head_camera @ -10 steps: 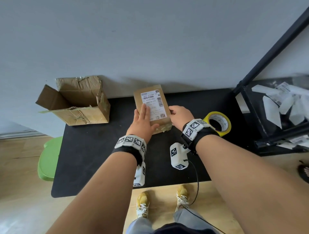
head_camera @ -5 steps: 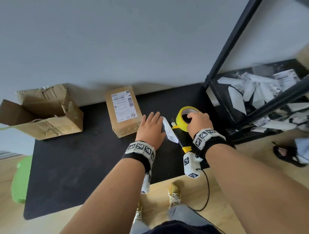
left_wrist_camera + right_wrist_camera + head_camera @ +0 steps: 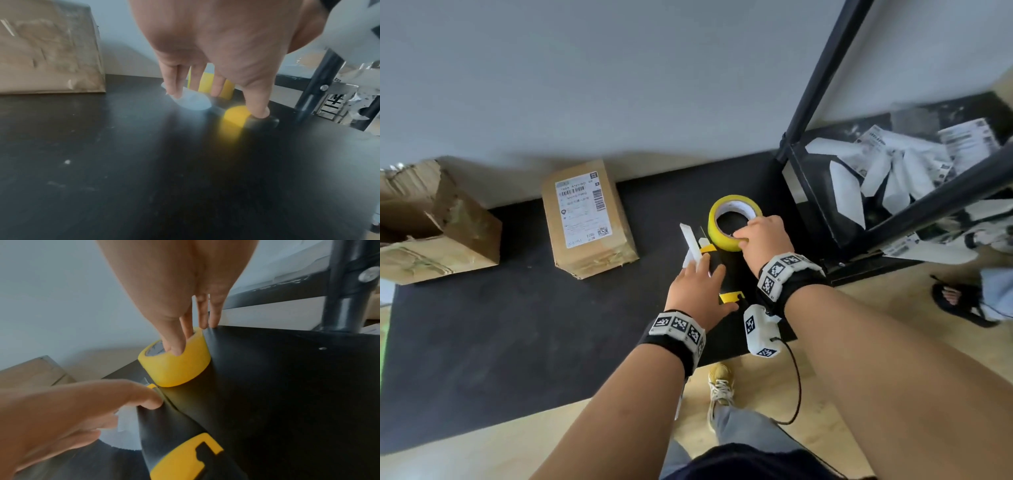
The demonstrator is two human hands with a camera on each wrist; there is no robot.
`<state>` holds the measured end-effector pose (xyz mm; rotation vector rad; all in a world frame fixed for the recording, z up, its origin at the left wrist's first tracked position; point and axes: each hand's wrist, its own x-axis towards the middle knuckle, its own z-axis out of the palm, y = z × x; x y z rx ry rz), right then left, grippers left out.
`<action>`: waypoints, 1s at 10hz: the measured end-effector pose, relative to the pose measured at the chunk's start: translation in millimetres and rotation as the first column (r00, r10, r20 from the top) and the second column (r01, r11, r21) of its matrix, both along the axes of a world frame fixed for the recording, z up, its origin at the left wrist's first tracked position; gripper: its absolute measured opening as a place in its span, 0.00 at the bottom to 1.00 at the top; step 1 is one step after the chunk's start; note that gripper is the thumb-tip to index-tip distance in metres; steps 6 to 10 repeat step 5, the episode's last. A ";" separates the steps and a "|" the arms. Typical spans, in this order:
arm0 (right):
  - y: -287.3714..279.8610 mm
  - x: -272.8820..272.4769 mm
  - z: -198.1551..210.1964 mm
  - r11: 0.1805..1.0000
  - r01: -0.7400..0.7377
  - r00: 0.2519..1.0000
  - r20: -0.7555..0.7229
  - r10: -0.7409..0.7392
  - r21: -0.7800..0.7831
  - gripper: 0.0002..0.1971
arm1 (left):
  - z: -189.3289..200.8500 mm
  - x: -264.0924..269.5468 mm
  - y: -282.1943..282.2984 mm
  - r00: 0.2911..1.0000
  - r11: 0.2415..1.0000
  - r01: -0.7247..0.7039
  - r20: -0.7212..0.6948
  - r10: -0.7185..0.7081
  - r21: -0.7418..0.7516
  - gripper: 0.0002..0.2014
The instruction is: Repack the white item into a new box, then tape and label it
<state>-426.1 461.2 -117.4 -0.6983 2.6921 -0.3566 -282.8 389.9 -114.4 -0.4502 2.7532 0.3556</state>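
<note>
Head view with both wrist views. The new box lies closed on the black mat, flaps down, with glossy tape along its front edge and a printed shipping label on its top face; the white item is not visible and is judged to be sealed inside. The old torn carton stands open at the left end of the mat, apart from the new box. The right hand grips the yellow tape roll, with some fingers hooked into its core and others down the outer wall. The left hand reaches with nearly straight fingers onto the black-and-yellow utility knife and the white backing strip lying just beside it; one fingertip presses the knife body, another touches the strip, and nothing is enclosed. A black shelf frame at right holds loose labels. Packing, taping and labelling appear complete; what remains seems to be tidying the tools and scrap.
</note>
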 end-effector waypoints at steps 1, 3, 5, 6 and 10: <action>-6.7 -7.9 3.6 0.999 -0.041 0.999 -0.010 0.042 0.030 0.17 | -1.7 -6.6 -6.8 0.999 0.999 -0.038 0.005 0.038 0.011 0.37; -20.9 -18.6 6.7 0.996 -0.075 0.997 -0.013 0.076 0.044 0.18 | -5.6 -24.6 -43.5 0.996 0.996 -0.080 0.038 0.081 -0.031 0.36; -29.3 -14.8 40.7 0.982 -0.118 0.993 -0.006 0.121 0.150 0.19 | 7.6 -31.4 -67.2 0.995 0.998 0.015 0.103 -0.008 -0.068 0.34; -29.3 -14.8 40.7 0.982 -0.118 0.993 -0.006 0.121 0.150 0.19 | 7.6 -31.4 -67.2 0.995 0.998 0.015 0.103 -0.008 -0.068 0.34; -29.3 -14.8 40.7 0.982 -0.118 0.993 -0.006 0.121 0.150 0.19 | 7.6 -31.4 -67.2 0.995 0.998 0.015 0.103 -0.008 -0.068 0.34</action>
